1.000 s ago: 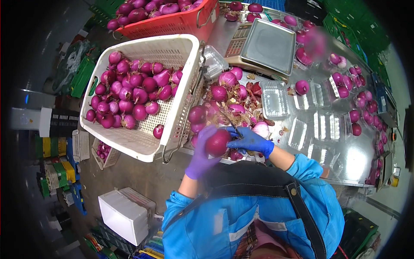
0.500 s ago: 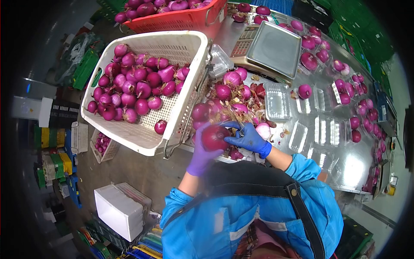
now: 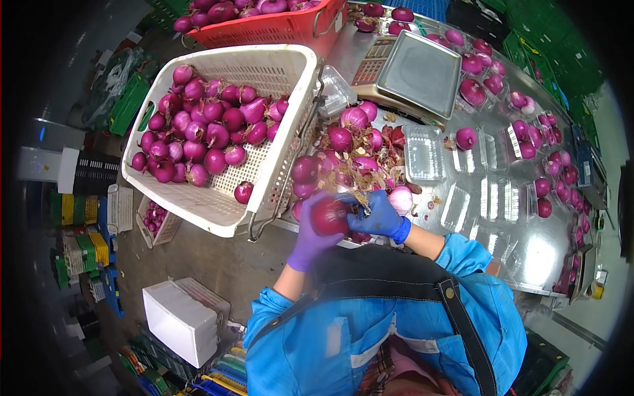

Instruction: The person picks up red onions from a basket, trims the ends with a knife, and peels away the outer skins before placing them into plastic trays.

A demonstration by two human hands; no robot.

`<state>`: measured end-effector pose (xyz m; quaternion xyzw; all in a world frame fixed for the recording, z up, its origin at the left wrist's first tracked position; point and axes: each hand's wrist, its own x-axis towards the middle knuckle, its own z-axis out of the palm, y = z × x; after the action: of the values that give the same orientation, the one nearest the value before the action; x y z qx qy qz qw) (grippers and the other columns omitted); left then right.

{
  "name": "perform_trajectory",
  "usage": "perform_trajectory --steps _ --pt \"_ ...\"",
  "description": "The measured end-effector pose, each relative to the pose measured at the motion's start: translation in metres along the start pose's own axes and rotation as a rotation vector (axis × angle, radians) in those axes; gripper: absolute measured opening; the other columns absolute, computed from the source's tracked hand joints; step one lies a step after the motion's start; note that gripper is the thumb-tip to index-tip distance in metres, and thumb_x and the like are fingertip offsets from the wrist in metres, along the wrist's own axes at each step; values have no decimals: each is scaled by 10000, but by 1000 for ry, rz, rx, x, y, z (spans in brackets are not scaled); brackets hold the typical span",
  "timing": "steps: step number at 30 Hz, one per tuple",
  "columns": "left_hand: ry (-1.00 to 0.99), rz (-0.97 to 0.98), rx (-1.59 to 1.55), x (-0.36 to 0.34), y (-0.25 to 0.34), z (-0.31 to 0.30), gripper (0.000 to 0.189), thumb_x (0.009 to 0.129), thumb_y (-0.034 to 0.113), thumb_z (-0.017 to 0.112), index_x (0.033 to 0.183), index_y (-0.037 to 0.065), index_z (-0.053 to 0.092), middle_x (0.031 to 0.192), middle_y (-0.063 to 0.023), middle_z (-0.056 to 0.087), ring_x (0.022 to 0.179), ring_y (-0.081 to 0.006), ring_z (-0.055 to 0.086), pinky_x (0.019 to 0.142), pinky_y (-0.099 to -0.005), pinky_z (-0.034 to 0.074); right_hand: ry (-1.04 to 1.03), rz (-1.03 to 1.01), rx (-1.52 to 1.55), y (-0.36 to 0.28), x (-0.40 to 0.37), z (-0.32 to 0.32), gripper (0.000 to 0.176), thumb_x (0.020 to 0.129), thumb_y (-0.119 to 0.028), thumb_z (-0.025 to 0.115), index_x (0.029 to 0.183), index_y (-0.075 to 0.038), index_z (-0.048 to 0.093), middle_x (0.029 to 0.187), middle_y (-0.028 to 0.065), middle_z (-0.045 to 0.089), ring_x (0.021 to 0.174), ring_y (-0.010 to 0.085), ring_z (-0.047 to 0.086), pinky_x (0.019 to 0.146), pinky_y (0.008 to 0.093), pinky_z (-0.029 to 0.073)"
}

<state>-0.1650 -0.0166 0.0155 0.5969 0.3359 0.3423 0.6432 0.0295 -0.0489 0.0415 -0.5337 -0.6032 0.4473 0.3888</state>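
Note:
A large red onion (image 3: 328, 216) rests in my left hand (image 3: 308, 239), which wears a purple glove and has its fingers wrapped round it. My right hand (image 3: 382, 216), in a blue glove, is closed against the onion's right side. Something small and dark shows at its fingertips, too hidden to name. Just beyond both hands lies a heap of onions with loose dry skins (image 3: 370, 178) on the metal table. Two darker onions, one of them the upper onion (image 3: 305, 169), sit just past my left hand.
A white basket (image 3: 221, 229) of onions stands at left, with a red crate (image 3: 277, 33) behind it. A scale (image 3: 420, 76) is at the back of the metal table (image 3: 538, 261). Clear plastic trays (image 3: 423, 155), some holding onions, spread to the right. A white box (image 3: 177, 323) is below left.
The onion has turned and shifted slightly left and down in my left hand. My right hand's fingers have drawn in, from stretched along the onion's top to curled at its side.

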Motion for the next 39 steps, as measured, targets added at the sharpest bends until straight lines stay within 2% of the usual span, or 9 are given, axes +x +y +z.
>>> perform_trajectory --steps 4,6,10,11,14,18,27,34,39 --pt "-168 -25 -67 3 17 -2 935 529 152 791 1326 54 313 1213 -101 466 1152 -213 454 992 -350 371 4 140 -218 41 14 2 263 744 -195 635 963 -55 665 766 122 663 690 188 633 657 292 499" --pt "-126 -118 -289 4 30 2 908 545 127 778 1325 67 318 1243 -97 442 1165 -228 444 992 -364 377 212 30 95 41 15 -2 247 787 -240 604 926 -50 679 807 127 668 718 230 644 684 305 499" --pt "86 -203 -651 6 27 2 872 570 62 736 1333 81 314 1275 -93 415 1189 -244 423 1004 -381 378 155 -44 -116 15 5 -13 525 838 -394 571 1242 -71 482 909 127 666 823 284 649 765 381 487" --pt "97 -149 -612 6 22 1 817 610 44 698 1331 63 315 1271 -91 418 1193 -232 422 1022 -384 365 57 -106 -233 14 -1 -16 629 874 -395 524 1370 -84 291 895 152 647 801 275 639 718 333 482" --pt "215 -89 -550 7 17 2 814 609 20 704 1321 78 316 1252 -90 430 1170 -227 439 989 -371 399 -96 78 -312 -4 -17 -21 634 855 -458 521 1349 -114 322 824 161 650 774 329 637 689 396 484" --pt "313 -82 -417 6 30 9 829 599 -20 717 1310 98 309 1226 -83 439 1136 -216 459 951 -352 430 -104 56 -358 -1 -22 -15 617 865 -459 500 1350 -120 325 724 169 632 674 351 617 592 401 469" --pt "408 15 -174 6 28 12 844 588 -53 733 1293 116 299 1206 -76 427 1103 -200 462 918 -330 443 -179 93 -302 -5 -22 -11 589 883 -427 482 1344 -98 319 1036 149 625 782 323 637 682 392 496" --pt "423 20 -152 6 24 11 857 582 -38 757 1285 110 291 1208 -83 410 1105 -210 453 919 -334 441 -159 93 -310 1 -21 -7 572 880 -412 491 1333 -99 335 1031 138 630 757 317 641 669 385 499" --pt "427 91 -3 -1 17 12 874 570 -15 786 1276 103 286 1197 -93 397 1103 -212 449 914 -335 446 -31 88 -335 2 -24 1 524 871 -393 504 1294 -106 391 887 145 654 693 335 633 629 403 495"
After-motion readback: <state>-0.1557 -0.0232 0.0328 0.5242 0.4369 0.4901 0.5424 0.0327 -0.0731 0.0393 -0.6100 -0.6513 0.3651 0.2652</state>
